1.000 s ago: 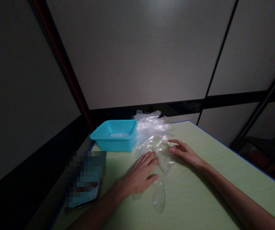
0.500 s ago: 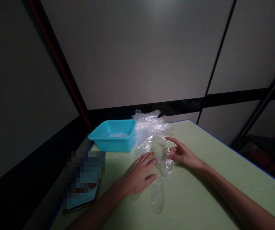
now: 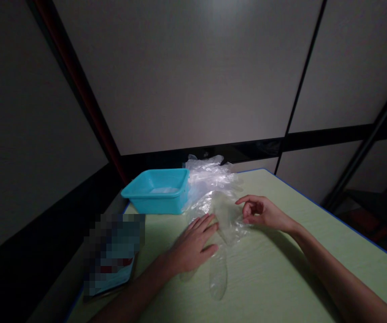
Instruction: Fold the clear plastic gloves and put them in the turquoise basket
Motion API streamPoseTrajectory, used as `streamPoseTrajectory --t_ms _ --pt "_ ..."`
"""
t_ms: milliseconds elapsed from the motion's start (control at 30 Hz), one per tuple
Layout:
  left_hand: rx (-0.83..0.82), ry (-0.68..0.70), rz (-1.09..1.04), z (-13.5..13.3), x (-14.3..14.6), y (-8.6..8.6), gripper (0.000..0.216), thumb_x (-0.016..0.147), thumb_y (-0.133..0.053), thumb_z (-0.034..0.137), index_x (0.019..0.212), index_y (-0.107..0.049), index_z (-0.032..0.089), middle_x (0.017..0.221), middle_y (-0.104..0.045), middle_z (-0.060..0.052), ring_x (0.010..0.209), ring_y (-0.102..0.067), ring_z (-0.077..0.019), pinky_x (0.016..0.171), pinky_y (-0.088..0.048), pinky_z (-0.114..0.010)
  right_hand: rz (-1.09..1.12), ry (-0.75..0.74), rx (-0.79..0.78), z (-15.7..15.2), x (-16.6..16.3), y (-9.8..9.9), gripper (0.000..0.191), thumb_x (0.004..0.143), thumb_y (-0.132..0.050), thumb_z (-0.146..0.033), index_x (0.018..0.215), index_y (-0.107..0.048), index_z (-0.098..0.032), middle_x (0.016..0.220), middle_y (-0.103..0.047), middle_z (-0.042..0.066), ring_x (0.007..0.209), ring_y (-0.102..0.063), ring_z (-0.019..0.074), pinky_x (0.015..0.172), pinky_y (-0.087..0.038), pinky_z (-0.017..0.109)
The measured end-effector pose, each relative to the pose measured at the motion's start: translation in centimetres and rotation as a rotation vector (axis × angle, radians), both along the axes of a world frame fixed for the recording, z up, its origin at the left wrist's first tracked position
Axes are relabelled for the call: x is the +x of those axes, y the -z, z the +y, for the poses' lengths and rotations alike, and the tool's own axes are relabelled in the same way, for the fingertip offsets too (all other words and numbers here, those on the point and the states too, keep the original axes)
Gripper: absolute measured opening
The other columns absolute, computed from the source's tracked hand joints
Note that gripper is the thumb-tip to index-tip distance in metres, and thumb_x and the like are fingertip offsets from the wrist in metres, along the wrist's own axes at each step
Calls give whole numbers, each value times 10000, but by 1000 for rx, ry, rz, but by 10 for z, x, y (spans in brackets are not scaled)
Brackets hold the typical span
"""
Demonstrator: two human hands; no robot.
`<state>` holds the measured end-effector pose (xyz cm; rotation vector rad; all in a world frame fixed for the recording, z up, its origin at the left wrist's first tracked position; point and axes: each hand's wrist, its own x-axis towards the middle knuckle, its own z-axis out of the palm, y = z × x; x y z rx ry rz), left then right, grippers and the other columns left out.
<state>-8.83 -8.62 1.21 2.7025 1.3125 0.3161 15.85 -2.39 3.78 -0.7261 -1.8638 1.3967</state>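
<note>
A clear plastic glove [image 3: 225, 216] lies flat on the green table [image 3: 281, 273], its fingers pointing toward me. My left hand [image 3: 191, 246] rests open and flat on the glove's left side, fingers stretched out. At the glove's right edge, my right hand [image 3: 264, 213] has its fingers curled and thumb and fingertips closed on the thin plastic. Behind the glove sits a loose pile of more clear plastic gloves [image 3: 210, 177].
A teal plastic tub [image 3: 156, 197] stands at the table's far left corner, beside the pile. A pixelated flat object [image 3: 111, 255] lies at the left edge. The table has a blue rim, and grey wall panels rise close behind. The light is dim.
My right hand went from lying flat on the glove to a curled pinch at its right edge and moved slightly right. My left hand stayed flat on the glove.
</note>
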Motion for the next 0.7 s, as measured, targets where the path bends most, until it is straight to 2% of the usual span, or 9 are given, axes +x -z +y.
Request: streamPoseTrajectory --t_ms 133,267,367,467,567,633,700 --pt "-15 2 -21 0 0 1 501 836 -458 364 1298 -347 208 1408 -244 -83 1294 -187 -214 1044 -179 -405 -56 64 127 -1 6 -10 135 653 -681 -243 727 -609 -156 666 -584 0 609 -535 108 608 -422 266" --pt "-24 8 -45 0 0 0 502 837 -460 355 1307 -331 234 1408 -249 -67 1295 -181 -211 1044 -176 -410 -68 79 253 -3 10 -21 126 667 -677 -281 619 -642 -170 735 -589 28 690 -550 137 661 -427 292" --pt "-39 -1 -35 0 0 -1 507 832 -471 346 1306 -334 233 1409 -243 -73 1295 -184 -213 1043 -175 -414 -66 79 251 -5 12 -26 136 667 -680 -302 624 -648 -176 835 -603 47 777 -562 158 723 -435 314" --pt "-39 -1 -44 0 -1 0 506 828 -479 340 1303 -340 232 1410 -241 -70 1295 -183 -215 1044 -173 -413 -87 -10 161 -8 13 -27 154 690 -660 -312 650 -636 -165 912 -620 55 842 -567 164 761 -437 321" --pt "-35 5 -52 0 -1 0 510 828 -480 339 1306 -332 239 1411 -240 -62 1296 -180 -211 1045 -173 -409 -173 -221 -28 -12 15 -25 158 694 -658 -294 761 -639 -152 843 -644 39 783 -589 145 726 -452 300" --pt "-38 3 -48 -1 0 -1 506 827 -481 338 1302 -341 235 1410 -243 -65 1294 -186 -212 1044 -175 -410 -261 -379 -178 -14 18 -23 241 662 -685 -266 865 -633 -147 835 -647 35 744 -599 135 680 -460 275" --pt "-45 -5 -41 -1 1 -3 494 826 -482 335 1293 -359 226 1406 -252 -73 1291 -194 -215 1040 -180 -413 -310 -469 -267 -15 20 -21 310 643 -700 -237 929 -621 -148 869 -644 40 751 -603 132 668 -460 258"
